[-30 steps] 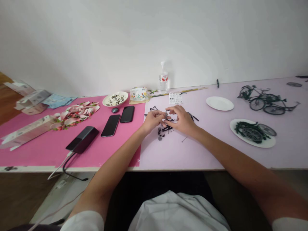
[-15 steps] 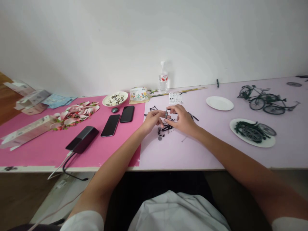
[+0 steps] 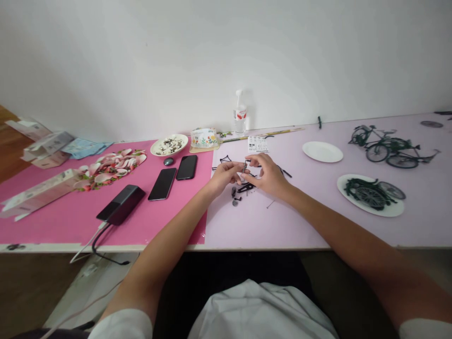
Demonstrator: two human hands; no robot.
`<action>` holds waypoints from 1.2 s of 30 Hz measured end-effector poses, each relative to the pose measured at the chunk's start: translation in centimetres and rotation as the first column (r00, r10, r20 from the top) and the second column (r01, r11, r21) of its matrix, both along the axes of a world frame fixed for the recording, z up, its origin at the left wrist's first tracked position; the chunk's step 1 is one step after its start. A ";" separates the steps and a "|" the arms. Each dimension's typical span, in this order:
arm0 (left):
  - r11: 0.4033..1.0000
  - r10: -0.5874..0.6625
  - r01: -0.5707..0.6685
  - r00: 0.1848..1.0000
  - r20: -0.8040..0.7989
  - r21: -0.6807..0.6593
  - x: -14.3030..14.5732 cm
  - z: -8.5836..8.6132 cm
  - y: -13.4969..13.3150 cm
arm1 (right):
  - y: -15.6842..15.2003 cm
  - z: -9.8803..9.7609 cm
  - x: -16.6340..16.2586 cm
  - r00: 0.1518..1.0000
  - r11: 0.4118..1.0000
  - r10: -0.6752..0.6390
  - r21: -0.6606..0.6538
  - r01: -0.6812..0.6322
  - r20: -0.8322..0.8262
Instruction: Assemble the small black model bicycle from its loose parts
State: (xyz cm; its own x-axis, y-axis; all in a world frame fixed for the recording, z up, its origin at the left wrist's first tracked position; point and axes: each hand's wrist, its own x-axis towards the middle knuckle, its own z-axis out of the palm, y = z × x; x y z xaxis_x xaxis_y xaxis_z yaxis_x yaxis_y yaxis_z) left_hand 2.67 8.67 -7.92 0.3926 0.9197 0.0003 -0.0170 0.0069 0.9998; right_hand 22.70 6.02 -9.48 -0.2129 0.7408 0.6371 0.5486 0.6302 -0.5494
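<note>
model part, small and grey, is held roughly upright between the person's two hands, over the lilac table covering; its exact shape is too small to tell. the left hand has its thumb and index finger drawn nearly together on it, while the right hand curves in a loose c, thumb and index tips parted around it. loose black pieces lie just beneath. beyond them is a printed sheet; well to the right, model bicycles; to the left, two smartphones.
</note>
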 end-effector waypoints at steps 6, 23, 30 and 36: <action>0.984 0.142 -0.135 0.988 -0.057 0.116 0.2 -0.3 0.1 | -0.1 0.7 -0.2 0.980 0.989 -0.017 -0.146 -0.012 -0.196; 0.734 0.284 -0.142 0.953 -0.110 0.664 0.3 -0.8 -0.6 | 0.4 1.2 -0.1 0.553 0.280 0.081 -0.514 -0.811 -0.829; 0.761 0.223 -0.106 0.969 -0.104 0.640 0.3 -0.9 -0.6 | 0.4 1.3 -0.1 0.513 0.212 0.024 -0.497 -0.841 -0.858; 0.761 0.207 -0.087 0.972 -0.114 0.643 0.4 -1.0 -0.6 | 0.3 1.2 -0.3 0.504 0.223 -0.025 -0.496 -0.839 -0.863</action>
State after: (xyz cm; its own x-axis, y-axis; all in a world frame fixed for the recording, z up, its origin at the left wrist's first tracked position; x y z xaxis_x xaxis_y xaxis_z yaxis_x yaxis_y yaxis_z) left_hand 3.05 8.10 -8.94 0.3017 0.7812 0.5466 0.2032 -0.6128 0.7637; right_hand 22.36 6.34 -8.29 -0.5983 0.7914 -0.1254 -0.3649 -0.4085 -0.8367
